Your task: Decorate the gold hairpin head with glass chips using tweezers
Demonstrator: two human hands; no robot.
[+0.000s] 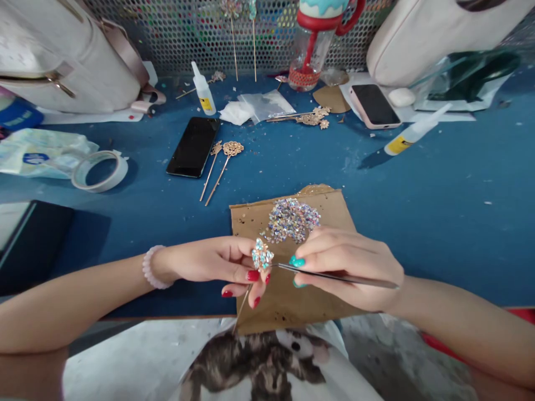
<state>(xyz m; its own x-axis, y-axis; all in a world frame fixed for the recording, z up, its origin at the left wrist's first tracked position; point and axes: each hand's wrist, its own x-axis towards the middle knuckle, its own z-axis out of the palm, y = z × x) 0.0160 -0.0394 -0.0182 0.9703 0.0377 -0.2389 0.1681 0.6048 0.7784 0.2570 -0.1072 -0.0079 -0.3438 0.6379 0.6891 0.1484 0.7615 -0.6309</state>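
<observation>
My left hand [225, 264] pinches a hairpin by its ornate head [262, 255], which is set with pale blue and clear stones; the thin metal stem slants down below the fingers. In my right hand [355, 264] is a pair of tweezers [343, 277], with the tips pointing left and touching or nearly touching the stones. Whether the tips hold a stone is too small to tell. Just behind both hands, a pile of small glittering rhinestones [292, 220] lies on a brown cardboard sheet [288, 306].
Two hairpins [232, 148] without stones and a black phone [193, 147] lie beyond the left hand. Glue bottles [203, 92] stand or lean farther back. A tape roll [100, 171] is at left, a pink-edged phone [375, 106] at right, and a tumbler [309, 50] at the mesh panel.
</observation>
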